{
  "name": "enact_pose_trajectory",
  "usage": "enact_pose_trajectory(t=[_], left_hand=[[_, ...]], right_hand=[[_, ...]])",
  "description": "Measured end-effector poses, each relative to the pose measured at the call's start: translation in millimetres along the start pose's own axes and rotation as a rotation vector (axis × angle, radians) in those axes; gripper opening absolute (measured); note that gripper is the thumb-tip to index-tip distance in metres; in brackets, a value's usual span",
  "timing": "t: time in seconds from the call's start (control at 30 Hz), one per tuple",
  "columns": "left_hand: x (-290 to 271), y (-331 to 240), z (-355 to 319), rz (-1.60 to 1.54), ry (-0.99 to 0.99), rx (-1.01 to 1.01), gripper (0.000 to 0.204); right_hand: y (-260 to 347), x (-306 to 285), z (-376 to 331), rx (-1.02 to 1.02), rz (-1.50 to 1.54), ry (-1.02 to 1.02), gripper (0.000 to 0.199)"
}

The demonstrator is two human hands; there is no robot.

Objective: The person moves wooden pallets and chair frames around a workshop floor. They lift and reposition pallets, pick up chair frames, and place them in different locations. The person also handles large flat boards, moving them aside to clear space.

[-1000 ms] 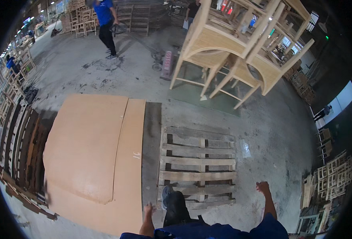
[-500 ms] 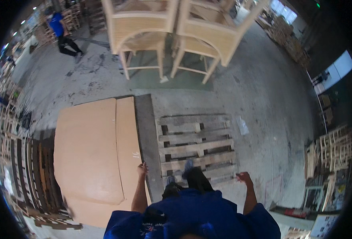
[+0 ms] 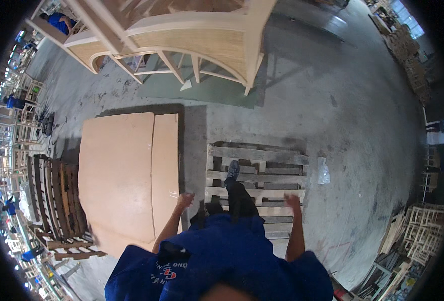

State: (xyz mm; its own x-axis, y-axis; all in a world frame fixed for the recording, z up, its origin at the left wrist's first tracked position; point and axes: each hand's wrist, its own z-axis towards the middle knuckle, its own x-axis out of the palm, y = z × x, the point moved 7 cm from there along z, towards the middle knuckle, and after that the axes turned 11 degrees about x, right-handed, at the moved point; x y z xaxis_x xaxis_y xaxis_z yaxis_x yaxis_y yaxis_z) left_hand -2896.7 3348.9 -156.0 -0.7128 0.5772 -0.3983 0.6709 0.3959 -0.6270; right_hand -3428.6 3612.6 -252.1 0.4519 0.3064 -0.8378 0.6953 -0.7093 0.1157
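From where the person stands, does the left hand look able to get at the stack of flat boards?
Probably yes: the left hand hangs empty right at the near edge of the stack of flat boards, with nothing showing between them.

Even, moderately bright daylight fills the scene. The wooden frame [image 3: 181,45] casts a soft shadow on the floor [image 3: 342,120] just beneath it. Beyond that frame, straight edges bow and blur toward a black fisheye rim.

**Head view: person on pallet**

The person stands on a wooden pallet [image 3: 257,173], one shoe [image 3: 232,170] forward. Left hand [image 3: 184,200] hangs empty just beside stacked boards [image 3: 126,175]. Right hand [image 3: 293,200] hangs empty above the pallet. Wooden frames [image 3: 181,40] stand beyond.
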Motion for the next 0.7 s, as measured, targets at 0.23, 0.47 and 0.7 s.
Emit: enact_pose_trajectory(t=[0.23,0.47,0.7], left_hand=[[-74.6,-108.0,62.7,-0.346,-0.256,-0.010,0.026],[-110.7,-133.9,162.6,-0.141,-0.317,0.004,0.020],[-204.0,-259.7,392.4,-0.005,-0.553,0.258,0.033]], right_hand=[[350.5,-419.6,218.9,-0.446,0.957,-0.192,0.033],[656.2,-508.5,259.0,-0.886,0.986,0.089,0.020],[830.4,-369.5,363.6,-1.066,0.662,0.461,0.017]])
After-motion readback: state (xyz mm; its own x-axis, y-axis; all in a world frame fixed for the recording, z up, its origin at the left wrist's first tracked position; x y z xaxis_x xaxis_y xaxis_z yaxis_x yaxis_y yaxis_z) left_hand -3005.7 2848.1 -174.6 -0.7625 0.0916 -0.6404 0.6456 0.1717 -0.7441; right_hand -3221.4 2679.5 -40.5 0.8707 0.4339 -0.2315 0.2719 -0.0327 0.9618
